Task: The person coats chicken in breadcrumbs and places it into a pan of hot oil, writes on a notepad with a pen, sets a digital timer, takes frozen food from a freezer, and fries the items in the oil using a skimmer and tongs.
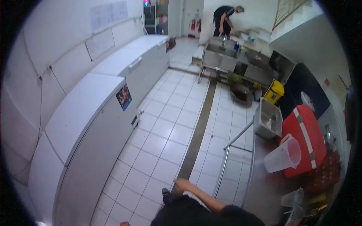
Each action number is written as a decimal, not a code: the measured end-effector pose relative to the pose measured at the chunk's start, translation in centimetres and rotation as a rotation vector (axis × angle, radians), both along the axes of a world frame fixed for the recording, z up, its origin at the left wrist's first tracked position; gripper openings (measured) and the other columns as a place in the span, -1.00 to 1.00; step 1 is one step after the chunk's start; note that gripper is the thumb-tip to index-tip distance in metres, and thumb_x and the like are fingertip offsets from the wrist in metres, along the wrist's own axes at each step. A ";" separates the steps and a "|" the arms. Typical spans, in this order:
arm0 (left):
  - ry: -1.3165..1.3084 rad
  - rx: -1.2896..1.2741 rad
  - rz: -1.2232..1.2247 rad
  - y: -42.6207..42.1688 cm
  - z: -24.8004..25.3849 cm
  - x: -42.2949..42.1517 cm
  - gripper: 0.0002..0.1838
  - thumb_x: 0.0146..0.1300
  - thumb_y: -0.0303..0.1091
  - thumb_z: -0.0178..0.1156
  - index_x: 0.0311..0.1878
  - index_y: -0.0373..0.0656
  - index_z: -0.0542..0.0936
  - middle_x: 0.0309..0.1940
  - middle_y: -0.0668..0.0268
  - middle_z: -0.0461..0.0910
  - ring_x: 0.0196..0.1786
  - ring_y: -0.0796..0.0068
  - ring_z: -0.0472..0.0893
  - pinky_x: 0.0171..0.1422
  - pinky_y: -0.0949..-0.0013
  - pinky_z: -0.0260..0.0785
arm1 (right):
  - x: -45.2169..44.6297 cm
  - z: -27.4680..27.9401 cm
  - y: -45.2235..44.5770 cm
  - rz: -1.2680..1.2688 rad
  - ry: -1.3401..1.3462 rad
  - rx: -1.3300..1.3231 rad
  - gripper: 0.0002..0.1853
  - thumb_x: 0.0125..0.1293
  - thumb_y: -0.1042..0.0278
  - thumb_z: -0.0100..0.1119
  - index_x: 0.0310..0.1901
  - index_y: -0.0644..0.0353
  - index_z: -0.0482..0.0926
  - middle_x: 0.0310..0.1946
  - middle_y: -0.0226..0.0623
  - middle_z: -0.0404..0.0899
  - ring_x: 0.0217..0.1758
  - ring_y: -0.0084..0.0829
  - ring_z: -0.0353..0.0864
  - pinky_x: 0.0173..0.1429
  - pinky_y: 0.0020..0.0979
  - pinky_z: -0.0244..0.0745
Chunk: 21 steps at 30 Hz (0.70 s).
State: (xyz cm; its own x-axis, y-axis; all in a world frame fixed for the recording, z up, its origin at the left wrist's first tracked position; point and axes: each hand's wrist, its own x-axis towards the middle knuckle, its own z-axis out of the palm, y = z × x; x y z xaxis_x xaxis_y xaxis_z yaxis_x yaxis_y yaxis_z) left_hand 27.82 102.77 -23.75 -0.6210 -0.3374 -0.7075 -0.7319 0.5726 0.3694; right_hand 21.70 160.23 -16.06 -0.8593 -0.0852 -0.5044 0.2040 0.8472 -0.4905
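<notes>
My right hand (182,185) is in front of my body, above the dark strip in the tiled floor. It touches no object that I can see, and its fingers are too blurred to make out. Only a small bit of my left hand (124,223) shows at the bottom edge, its fingers cut off. Right of my right arm stands a steel table (260,184). On it are a translucent plastic jug (281,156) and a red cooler box (303,139).
White chest freezers (86,109) line the left wall. Ahead, a person (224,19) bends near the steel sinks (222,56). A large round basin (241,94), a yellow bin (275,91) and a smaller sink (268,118) stand on the right. White tiles (162,128) run between both sides.
</notes>
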 end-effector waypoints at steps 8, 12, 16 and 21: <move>0.170 -0.049 0.213 6.4 2.8 -10.5 -0.62 0.19 0.03 0.29 -0.24 -0.14 0.69 -0.54 0.11 0.66 -0.51 0.27 0.62 -0.42 -0.06 0.46 | -47.4 5.8 7.3 0.079 0.372 -0.326 -0.69 0.27 0.26 0.18 0.01 0.18 0.59 -0.29 -0.09 0.69 -0.15 -0.09 0.66 -0.03 -0.15 0.54; 0.269 -0.027 0.598 15.8 3.3 -33.7 -0.98 0.16 -0.51 0.21 -0.32 -0.19 0.59 -0.52 0.34 0.58 -0.39 0.45 0.60 -0.51 0.50 0.39 | -69.9 11.9 13.6 0.151 0.464 -0.122 -0.70 0.25 0.29 0.14 0.01 0.11 0.60 -0.25 -0.12 0.69 -0.14 -0.09 0.67 -0.03 -0.13 0.54; 0.721 -0.100 -0.021 28.4 4.8 -63.0 -0.84 0.29 -0.37 0.24 -0.26 -0.30 0.58 -0.41 0.19 0.64 -0.36 0.39 0.63 -0.19 0.34 0.47 | -89.6 13.8 21.7 0.093 0.475 -0.006 -0.64 0.21 0.24 0.16 0.04 0.12 0.54 -0.18 -0.06 0.66 -0.01 -0.04 0.63 0.07 -0.06 0.52; 0.752 0.358 -0.046 49.2 21.6 -92.7 -0.86 0.36 -0.38 0.16 -0.14 -0.24 0.62 -0.37 0.25 0.66 -0.32 0.51 0.63 -0.21 0.43 0.46 | -109.7 15.4 32.6 0.093 0.503 0.142 -0.59 0.18 0.18 0.25 0.04 0.13 0.54 -0.03 -0.12 0.62 0.14 -0.08 0.56 0.17 0.05 0.44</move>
State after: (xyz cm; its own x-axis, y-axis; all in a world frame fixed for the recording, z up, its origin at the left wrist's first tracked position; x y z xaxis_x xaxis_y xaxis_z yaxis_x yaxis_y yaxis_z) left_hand -64.83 151.95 -2.19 -0.9784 -0.1334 -0.1578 -0.1955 0.3510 0.9157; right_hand -88.00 192.78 -0.65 -0.9901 -0.1333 -0.0435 -0.1063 0.9159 -0.3871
